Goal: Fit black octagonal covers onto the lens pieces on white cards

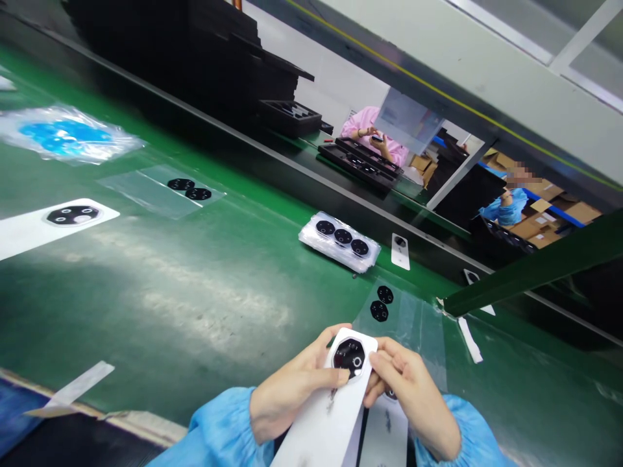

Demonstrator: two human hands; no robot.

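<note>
My left hand [296,383] and my right hand [403,383] hold a white phone back cover [321,428] between them, low in the middle of the view. Near its top sits a black, many-sided camera lens plate [349,357]. My left thumb lies on the plate's lower edge, while my right thumb and fingers grip the cover's right edge. Beneath my right hand shows a second white cover [387,434], partly hidden. Just beyond my hands, two black lens plates [382,303] lie on a clear plastic sheet [413,324].
A plastic-wrapped stack [339,241] bears three lens plates. Further left lie another clear sheet [156,188], a white cover [43,226] and a blue-filled bag [68,137]. A green post [535,263] rises at right. Across the bench sits a person in pink [365,123].
</note>
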